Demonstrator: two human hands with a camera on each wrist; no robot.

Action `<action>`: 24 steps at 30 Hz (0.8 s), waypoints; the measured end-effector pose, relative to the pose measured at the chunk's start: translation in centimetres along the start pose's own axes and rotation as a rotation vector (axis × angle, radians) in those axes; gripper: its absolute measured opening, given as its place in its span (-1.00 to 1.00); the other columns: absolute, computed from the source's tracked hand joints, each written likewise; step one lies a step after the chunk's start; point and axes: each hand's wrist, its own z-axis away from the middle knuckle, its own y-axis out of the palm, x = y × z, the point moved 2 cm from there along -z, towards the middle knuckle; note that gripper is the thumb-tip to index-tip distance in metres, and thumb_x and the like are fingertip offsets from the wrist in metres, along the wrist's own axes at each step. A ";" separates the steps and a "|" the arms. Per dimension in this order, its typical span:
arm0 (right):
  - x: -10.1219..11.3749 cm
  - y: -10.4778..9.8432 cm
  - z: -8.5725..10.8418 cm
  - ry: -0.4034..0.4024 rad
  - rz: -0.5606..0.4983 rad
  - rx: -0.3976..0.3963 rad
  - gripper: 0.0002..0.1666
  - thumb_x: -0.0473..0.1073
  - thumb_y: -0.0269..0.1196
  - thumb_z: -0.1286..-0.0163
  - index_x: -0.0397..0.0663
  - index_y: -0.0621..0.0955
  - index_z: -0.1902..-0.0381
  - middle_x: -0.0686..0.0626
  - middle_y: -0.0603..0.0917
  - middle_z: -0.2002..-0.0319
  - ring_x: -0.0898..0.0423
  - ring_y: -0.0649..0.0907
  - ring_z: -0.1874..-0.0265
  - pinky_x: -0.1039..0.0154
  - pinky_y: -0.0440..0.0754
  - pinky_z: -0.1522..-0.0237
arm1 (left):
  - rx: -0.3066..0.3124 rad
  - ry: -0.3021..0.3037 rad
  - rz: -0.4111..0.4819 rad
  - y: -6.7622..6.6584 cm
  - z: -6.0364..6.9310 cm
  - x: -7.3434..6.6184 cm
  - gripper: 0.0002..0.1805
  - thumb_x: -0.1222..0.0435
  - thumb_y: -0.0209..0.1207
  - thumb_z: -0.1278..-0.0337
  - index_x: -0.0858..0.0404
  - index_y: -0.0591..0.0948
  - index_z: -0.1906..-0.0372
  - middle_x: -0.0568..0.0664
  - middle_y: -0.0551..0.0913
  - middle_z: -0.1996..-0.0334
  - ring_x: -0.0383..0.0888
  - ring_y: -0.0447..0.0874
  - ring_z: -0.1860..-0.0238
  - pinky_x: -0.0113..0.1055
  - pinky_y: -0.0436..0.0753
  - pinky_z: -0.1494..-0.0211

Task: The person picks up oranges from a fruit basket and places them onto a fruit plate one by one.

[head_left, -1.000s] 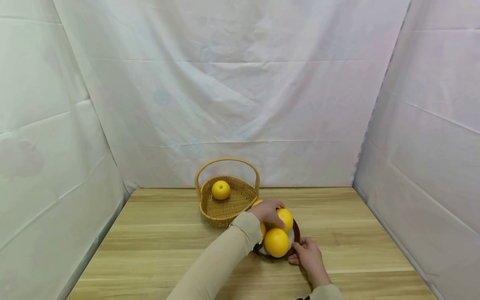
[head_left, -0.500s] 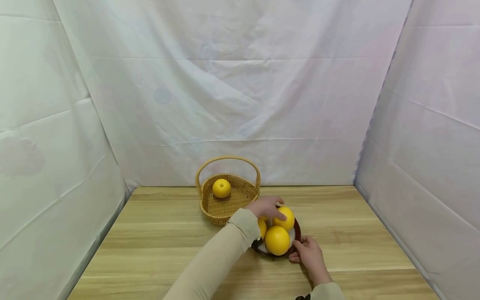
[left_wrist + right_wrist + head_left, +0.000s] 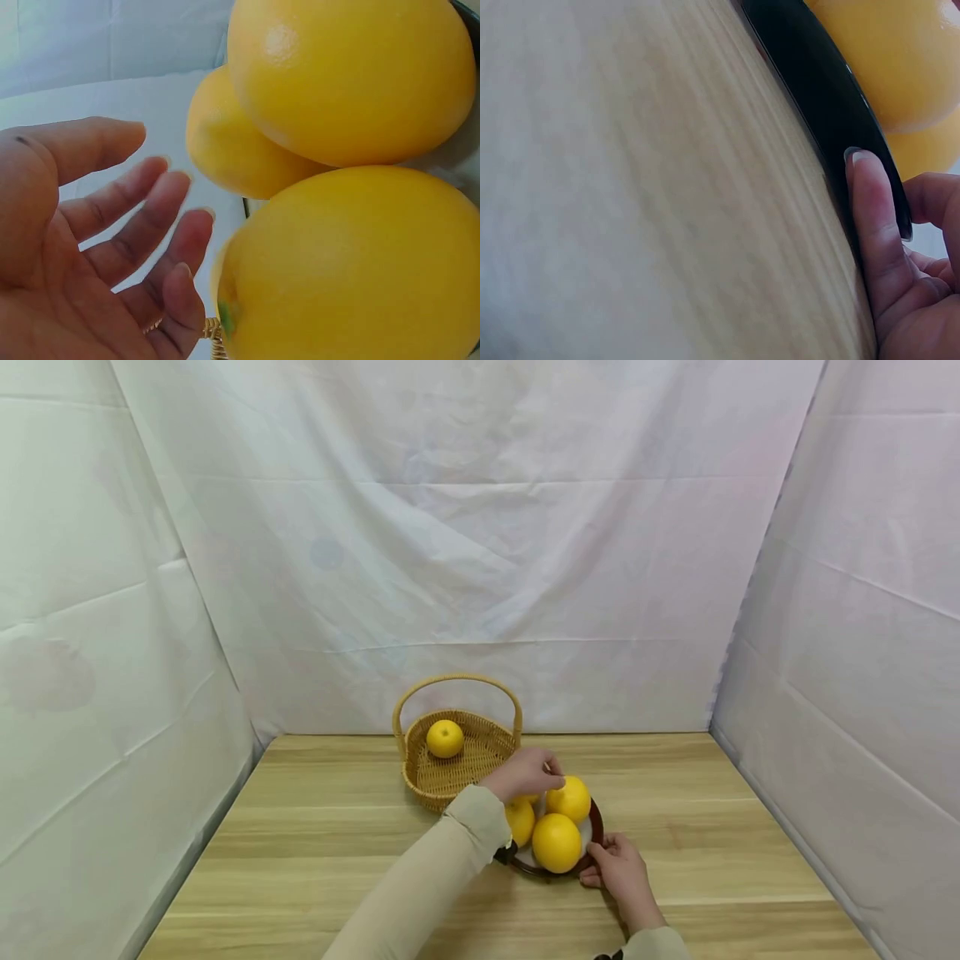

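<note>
My left hand (image 3: 521,774) hovers over the back left of a round plate (image 3: 597,827) with a dark rim and pale inside. Its fingers are loosely bent. In the left wrist view a gap separates them from the yellow oranges (image 3: 352,255). Several oranges sit on the plate: one at the front (image 3: 557,843), one at the right back (image 3: 568,799), others partly behind my left hand and sleeve. At the plate's right front, my right hand (image 3: 621,872) pinches the rim between thumb and fingers. The right wrist view shows the dark rim (image 3: 817,82) in that grip.
A wicker basket (image 3: 480,758) with a tall arched handle stands behind and left of the plate, one orange (image 3: 445,739) inside. Everything rests on a wood-grain table (image 3: 322,843). White cloth (image 3: 480,560) hangs at the back and both sides.
My left hand has drawn back slightly left and away from the right-back orange, so more of the left orange shows. My right hand keeps its place on the rim.
</note>
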 end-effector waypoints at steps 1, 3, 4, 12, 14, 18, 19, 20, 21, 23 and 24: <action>0.0 0.0 0.0 -0.001 0.001 0.001 -0.63 -0.20 0.09 -0.56 -0.39 0.38 -0.13 -0.20 0.64 0.29 0.06 0.71 0.51 0.15 0.76 0.40 | -0.006 0.005 0.009 0.0 0.1 0.1 -0.91 0.18 0.22 -0.39 0.09 0.68 0.20 -0.14 0.66 0.26 -0.20 0.54 0.33 -0.33 0.54 0.30; 0.0 0.0 0.0 -0.004 0.002 0.000 -0.63 -0.20 0.09 -0.56 -0.40 0.38 -0.14 -0.21 0.64 0.29 0.06 0.71 0.51 0.15 0.76 0.40 | -0.015 0.008 0.031 -0.1 0.4 0.2 -0.90 0.18 0.19 -0.42 0.07 0.66 0.23 -0.16 0.64 0.28 -0.21 0.53 0.34 -0.35 0.52 0.32; 0.1 0.0 0.1 -0.006 0.003 0.000 -0.62 -0.20 0.09 -0.56 -0.40 0.38 -0.14 -0.22 0.64 0.28 0.06 0.71 0.51 0.15 0.76 0.40 | -0.022 0.006 0.046 -0.1 0.5 0.3 -0.89 0.18 0.17 -0.43 0.06 0.65 0.24 -0.17 0.64 0.29 -0.21 0.52 0.35 -0.35 0.52 0.32; 0.0 0.0 0.1 -0.003 0.007 0.000 -0.61 -0.19 0.09 -0.56 -0.41 0.37 -0.16 -0.22 0.63 0.27 0.06 0.71 0.50 0.15 0.76 0.39 | -0.090 0.052 0.076 0.0 1.2 0.8 -0.88 0.18 0.14 -0.46 0.05 0.64 0.24 -0.19 0.63 0.30 -0.22 0.50 0.34 -0.34 0.51 0.28; 0.0 0.0 0.1 -0.002 0.006 0.001 -0.60 -0.19 0.09 -0.56 -0.41 0.37 -0.16 -0.22 0.63 0.28 0.06 0.71 0.50 0.14 0.76 0.39 | -0.102 0.057 0.088 0.0 1.4 1.0 -0.88 0.17 0.13 -0.46 0.04 0.63 0.24 -0.18 0.62 0.30 -0.21 0.50 0.32 -0.33 0.51 0.26; 0.0 0.1 0.0 -0.001 0.006 0.003 -0.62 -0.19 0.09 -0.56 -0.40 0.37 -0.15 -0.21 0.64 0.30 0.06 0.71 0.51 0.15 0.76 0.40 | -0.119 0.068 0.126 -0.1 1.8 1.3 -0.88 0.18 0.12 -0.46 0.05 0.62 0.24 -0.16 0.61 0.28 -0.19 0.50 0.30 -0.32 0.52 0.25; 0.0 0.1 0.0 -0.002 0.004 0.002 -0.62 -0.20 0.09 -0.56 -0.40 0.37 -0.14 -0.20 0.64 0.31 0.06 0.71 0.52 0.15 0.76 0.40 | -0.125 0.073 0.130 -0.1 1.9 1.4 -0.88 0.19 0.12 -0.45 0.06 0.62 0.23 -0.15 0.61 0.29 -0.19 0.50 0.31 -0.32 0.52 0.26; 0.0 0.1 0.0 -0.004 0.005 0.001 -0.63 -0.20 0.08 -0.56 -0.40 0.37 -0.14 -0.20 0.65 0.32 0.06 0.71 0.53 0.16 0.76 0.41 | -0.131 0.077 0.130 -0.1 1.9 1.5 -0.89 0.19 0.12 -0.45 0.07 0.62 0.23 -0.14 0.61 0.29 -0.20 0.50 0.31 -0.33 0.52 0.26; 0.0 0.1 0.0 -0.005 0.004 0.000 -0.63 -0.21 0.08 -0.56 -0.40 0.37 -0.13 -0.20 0.65 0.33 0.06 0.71 0.53 0.16 0.76 0.41 | -0.135 0.080 0.131 -0.1 1.9 1.6 -0.89 0.19 0.12 -0.44 0.07 0.62 0.23 -0.14 0.61 0.29 -0.19 0.50 0.32 -0.33 0.51 0.27; 0.0 0.1 0.0 -0.008 0.002 0.000 -0.64 -0.22 0.08 -0.56 -0.41 0.37 -0.13 -0.19 0.65 0.34 0.06 0.71 0.54 0.16 0.76 0.42 | -0.146 0.081 0.128 -0.1 2.0 1.8 -0.89 0.19 0.13 -0.43 0.07 0.62 0.22 -0.14 0.61 0.30 -0.21 0.50 0.32 -0.35 0.51 0.28; 0.0 0.1 0.0 -0.010 0.001 0.000 -0.64 -0.22 0.08 -0.56 -0.41 0.36 -0.12 -0.19 0.65 0.35 0.06 0.71 0.54 0.16 0.76 0.42 | -0.150 0.080 0.127 0.0 2.0 1.9 -0.90 0.19 0.13 -0.43 0.07 0.63 0.22 -0.15 0.60 0.30 -0.21 0.49 0.33 -0.36 0.51 0.27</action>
